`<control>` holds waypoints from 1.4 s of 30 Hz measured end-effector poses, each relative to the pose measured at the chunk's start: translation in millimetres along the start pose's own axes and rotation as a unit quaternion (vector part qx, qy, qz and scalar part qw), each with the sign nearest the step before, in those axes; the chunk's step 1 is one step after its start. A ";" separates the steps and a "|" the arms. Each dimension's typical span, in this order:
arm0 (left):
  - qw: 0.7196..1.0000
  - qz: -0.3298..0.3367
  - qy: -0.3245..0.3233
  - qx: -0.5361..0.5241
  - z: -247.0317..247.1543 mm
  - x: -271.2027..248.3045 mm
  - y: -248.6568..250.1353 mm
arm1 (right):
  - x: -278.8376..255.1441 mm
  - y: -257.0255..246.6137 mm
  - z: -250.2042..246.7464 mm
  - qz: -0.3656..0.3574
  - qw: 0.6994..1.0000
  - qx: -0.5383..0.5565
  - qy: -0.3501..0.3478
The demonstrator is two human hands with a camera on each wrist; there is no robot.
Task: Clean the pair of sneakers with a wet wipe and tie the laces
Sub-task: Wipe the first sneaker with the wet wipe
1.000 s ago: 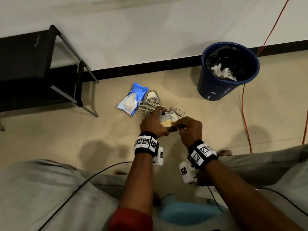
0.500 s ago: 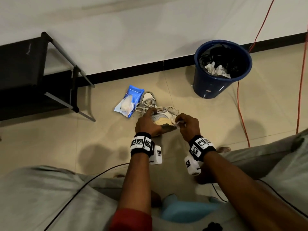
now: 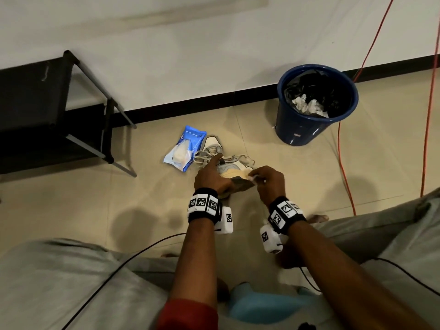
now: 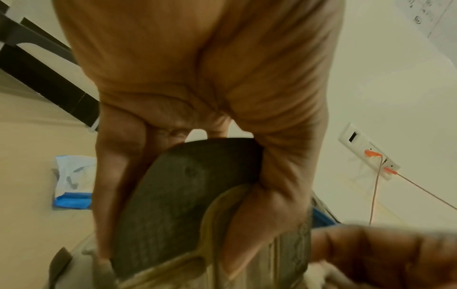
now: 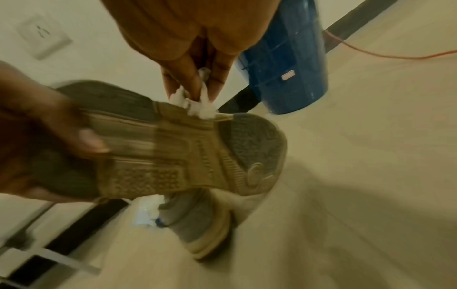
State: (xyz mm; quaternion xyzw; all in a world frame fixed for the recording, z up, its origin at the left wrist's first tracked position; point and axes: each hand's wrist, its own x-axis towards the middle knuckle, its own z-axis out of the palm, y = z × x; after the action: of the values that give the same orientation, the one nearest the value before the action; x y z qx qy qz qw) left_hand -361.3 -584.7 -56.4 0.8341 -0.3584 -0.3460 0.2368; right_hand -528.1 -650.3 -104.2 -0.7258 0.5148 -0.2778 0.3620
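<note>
My left hand (image 3: 210, 177) grips the heel end of a grey and cream sneaker (image 3: 234, 173), lifted off the floor and tipped so its worn sole (image 5: 188, 154) faces me. The dark heel of the sole (image 4: 178, 195) fills the left wrist view under my palm. My right hand (image 3: 267, 181) pinches a crumpled white wet wipe (image 5: 197, 105) and presses it against the side edge of the sole. The second sneaker (image 3: 212, 145) lies on the floor just beyond, with loose laces (image 3: 204, 156); it also shows below the held sneaker (image 5: 205, 221) in the right wrist view.
A blue wet-wipe pack (image 3: 184, 151) lies on the tiled floor left of the sneakers. A blue bin (image 3: 314, 106) with used wipes stands at the back right by the wall. An orange cable (image 3: 342, 167) runs along the right. A black rack (image 3: 47, 110) stands at the left.
The right hand with the wipe has slid a little along the sole's edge towards the sneaker's middle. The left hand keeps its grip on the heel.
</note>
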 end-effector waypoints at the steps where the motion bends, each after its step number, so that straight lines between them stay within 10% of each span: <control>1: 1.000 -0.001 0.003 0.005 0.9 0.8 -0.2 | -2.4 -12.3 2.9 -0.019 1.000 0.022 -0.005; 5: 1.000 -0.003 0.015 0.019 3.8 4.3 -9.4 | -10.0 -22.1 8.5 -0.075 0.996 -0.011 -0.050; 11: 0.998 -0.007 -0.029 0.061 10.6 8.2 -6.4 | 5.4 17.2 -2.6 0.055 0.992 -0.115 -0.015; 18: 0.998 -0.010 -0.042 0.051 10.5 10.1 -11.2 | -22.6 -18.1 25.9 0.013 0.999 0.022 0.030; 23: 0.998 0.007 -0.032 0.045 8.2 12.8 -16.6 | 2.1 1.6 14.5 0.144 0.987 0.045 0.052; 29: 0.998 0.005 -0.021 0.062 10.9 13.1 -23.5 | -7.1 -14.9 36.4 0.019 0.998 0.055 -0.011; 33: 0.995 0.000 -0.059 0.075 12.9 10.6 -28.2 | 14.1 3.7 26.6 0.114 0.988 -0.101 -0.035; 38: 0.996 0.029 -0.085 0.012 18.5 8.6 -35.6 | -0.4 -26.7 40.0 0.070 0.997 0.044 -0.005; 42: 0.995 0.031 -0.081 0.046 26.8 6.5 -34.5 | 18.0 -0.6 26.8 0.095 0.993 -0.049 -0.053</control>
State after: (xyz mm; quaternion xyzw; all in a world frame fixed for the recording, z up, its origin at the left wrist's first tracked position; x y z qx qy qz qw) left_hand -363.0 -571.8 -98.6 0.8020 -0.4177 -0.3878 0.1787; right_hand -501.3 -660.8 -118.8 -0.7042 0.5743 -0.1781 0.3775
